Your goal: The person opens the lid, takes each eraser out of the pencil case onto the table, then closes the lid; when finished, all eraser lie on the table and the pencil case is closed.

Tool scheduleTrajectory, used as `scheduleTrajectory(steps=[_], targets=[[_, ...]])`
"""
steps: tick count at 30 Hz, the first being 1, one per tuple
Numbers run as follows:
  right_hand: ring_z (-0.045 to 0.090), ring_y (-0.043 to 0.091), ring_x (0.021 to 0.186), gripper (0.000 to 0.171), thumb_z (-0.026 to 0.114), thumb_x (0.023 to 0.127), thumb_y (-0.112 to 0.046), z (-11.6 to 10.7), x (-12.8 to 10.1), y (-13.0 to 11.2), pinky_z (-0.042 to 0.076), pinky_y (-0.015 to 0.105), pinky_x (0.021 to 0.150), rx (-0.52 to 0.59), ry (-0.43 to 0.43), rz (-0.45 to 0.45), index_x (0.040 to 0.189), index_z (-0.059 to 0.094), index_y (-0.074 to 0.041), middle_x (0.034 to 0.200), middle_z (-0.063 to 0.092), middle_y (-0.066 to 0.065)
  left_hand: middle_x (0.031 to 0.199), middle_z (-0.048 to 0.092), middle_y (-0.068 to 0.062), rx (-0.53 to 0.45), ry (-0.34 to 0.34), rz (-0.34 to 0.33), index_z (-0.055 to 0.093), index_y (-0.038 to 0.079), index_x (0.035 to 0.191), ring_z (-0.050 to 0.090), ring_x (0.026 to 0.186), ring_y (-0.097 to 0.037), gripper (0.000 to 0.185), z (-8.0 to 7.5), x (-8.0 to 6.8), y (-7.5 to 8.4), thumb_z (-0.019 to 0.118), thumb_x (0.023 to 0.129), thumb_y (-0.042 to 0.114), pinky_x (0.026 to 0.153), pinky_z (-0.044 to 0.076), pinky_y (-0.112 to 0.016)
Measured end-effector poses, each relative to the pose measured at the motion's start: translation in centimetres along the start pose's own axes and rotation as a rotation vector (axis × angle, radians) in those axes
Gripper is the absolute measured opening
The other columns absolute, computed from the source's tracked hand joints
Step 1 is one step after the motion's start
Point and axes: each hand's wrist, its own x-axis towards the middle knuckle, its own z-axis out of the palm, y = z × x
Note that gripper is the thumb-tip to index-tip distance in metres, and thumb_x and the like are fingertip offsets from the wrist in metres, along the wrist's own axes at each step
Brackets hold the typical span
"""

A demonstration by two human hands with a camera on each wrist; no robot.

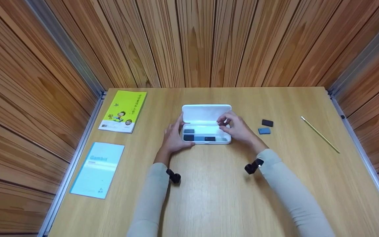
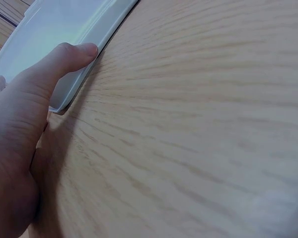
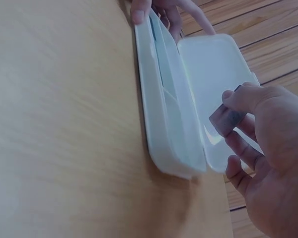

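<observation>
A white pencil case [image 1: 206, 113] lies open in the middle of the wooden table, its lid tipped back. Several dark erasers [image 1: 210, 139] sit in its tray. My left hand [image 1: 174, 135] holds the case's left end, thumb [image 2: 64, 57] against the front wall [image 2: 72, 84] and fingers behind. My right hand [image 1: 234, 126] hovers over the right half of the tray. It pinches a small grey eraser [image 3: 227, 118] between thumb and fingers, just above the case [image 3: 159, 114]. In the right wrist view the left hand [image 3: 159, 7] shows at the case's far end.
A black eraser [image 1: 267, 123] and a blue eraser [image 1: 264, 131] lie right of the case. A yellow pencil [image 1: 320, 134] lies further right. A yellow-green book [image 1: 123, 111] and a pale blue booklet [image 1: 97, 169] lie at the left. Wood-panelled walls close in three sides.
</observation>
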Motion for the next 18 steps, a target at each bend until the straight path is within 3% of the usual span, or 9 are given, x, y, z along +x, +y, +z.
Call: scheduleTrajectory(steps=[5,18], targets=[[0.061,0.034,0.127,0.025,0.071,0.11,-0.008,-2.2,-0.6,0.7,0.051,0.047,0.109,-0.005,0.021,0.06,0.134,0.072,-0.005,0.138,0.065,0.015,0.16,0.06,-0.001,0.0,0.004,0.007,0.012,0.039,0.182,0.047,0.149,-0.029,0.14,0.0,0.0,-0.1,0.103,0.076,0.048,0.129,0.028,-0.057],[0.062,0.038,0.127,0.03,0.069,0.11,-0.005,-6.9,-2.8,3.7,0.046,0.032,0.1,-0.09,0.123,0.08,0.139,0.074,0.0,0.137,0.067,0.021,0.159,0.061,-0.004,-0.007,0.003,0.008,0.014,0.037,0.182,0.047,0.152,-0.031,0.14,0.0,0.0,0.0,0.103,0.075,0.046,0.132,0.024,-0.061]])
